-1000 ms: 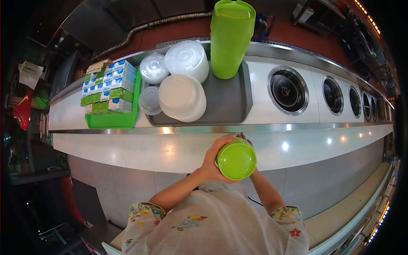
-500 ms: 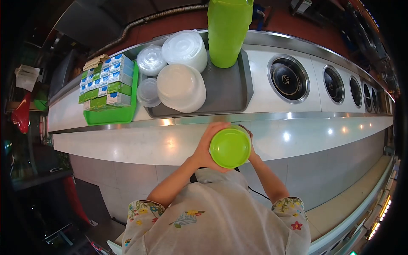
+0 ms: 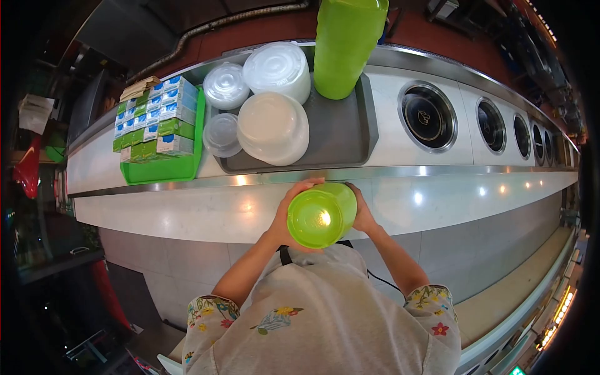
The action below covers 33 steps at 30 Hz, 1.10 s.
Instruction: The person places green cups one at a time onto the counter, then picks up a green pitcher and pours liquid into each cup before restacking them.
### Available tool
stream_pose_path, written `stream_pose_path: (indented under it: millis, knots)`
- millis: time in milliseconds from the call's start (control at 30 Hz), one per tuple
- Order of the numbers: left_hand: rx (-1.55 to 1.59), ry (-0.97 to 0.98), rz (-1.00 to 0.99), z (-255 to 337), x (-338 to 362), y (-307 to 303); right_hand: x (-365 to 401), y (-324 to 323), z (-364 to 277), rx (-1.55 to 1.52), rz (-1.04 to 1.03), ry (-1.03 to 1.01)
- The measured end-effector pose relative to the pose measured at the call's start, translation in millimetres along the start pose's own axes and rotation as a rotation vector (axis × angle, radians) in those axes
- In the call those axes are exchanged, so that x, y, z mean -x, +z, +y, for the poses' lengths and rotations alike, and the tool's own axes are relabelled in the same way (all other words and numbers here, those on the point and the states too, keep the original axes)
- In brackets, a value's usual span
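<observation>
Between my two hands, in front of my chest, is a stack of green bowls (image 3: 319,215), tilted so its round end faces up and leftward with a bright reflection on it. My left hand (image 3: 289,215) curves round its left side. Against its right side my right hand (image 3: 364,209) presses with the fingers partly hidden behind the bowls. Beyond, on a grey tray (image 3: 350,137), a tall stack of green bowls (image 3: 347,56) rises beside stacks of white bowls (image 3: 274,128) and clear lidded tubs (image 3: 226,86).
A green tray (image 3: 165,174) at the left carries rows of small boxes (image 3: 159,119). Round black cooker plates (image 3: 428,117) line the white counter (image 3: 387,87) to the right. A metal edge (image 3: 275,177) separates the counter from a lower white ledge (image 3: 187,215).
My hands have shifted slightly left and turned the stack of green bowls, so more of its side shows and its round end points further left. The view has moved a little.
</observation>
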<state>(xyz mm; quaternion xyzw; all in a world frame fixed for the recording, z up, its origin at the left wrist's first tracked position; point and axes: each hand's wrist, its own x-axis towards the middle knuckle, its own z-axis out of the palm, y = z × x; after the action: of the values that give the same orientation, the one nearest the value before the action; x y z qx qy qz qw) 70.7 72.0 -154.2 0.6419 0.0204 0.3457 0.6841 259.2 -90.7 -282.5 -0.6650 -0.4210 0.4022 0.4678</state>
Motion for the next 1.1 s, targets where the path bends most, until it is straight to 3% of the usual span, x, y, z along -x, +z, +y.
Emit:
stream_pose_path:
  millis: [200,467,567,667,767,1100]
  knots:
    - [-0.143,0.004,-0.077,-1,-9,-2,-1,0,-13,-0.051,-0.028,-0.043]
    - [-0.065,-0.033,-0.057,-8,-18,6,4,2,-17,-0.135,-0.02,-0.056]
    - [-0.07,-0.042,-0.08,-9,-21,9,8,5,-3,-0.225,-0.046,0.058]
    - [-0.077,-0.037,-0.099,-9,-26,12,10,14,31,-0.227,-0.038,-0.002]
    - [-0.082,-0.041,-0.102,-6,-32,16,14,9,2,-0.047,0.029,-0.101]
    - [-0.081,-0.097,-0.196,57,-71,33,43,6,-41,0.037,0.077,-0.039]
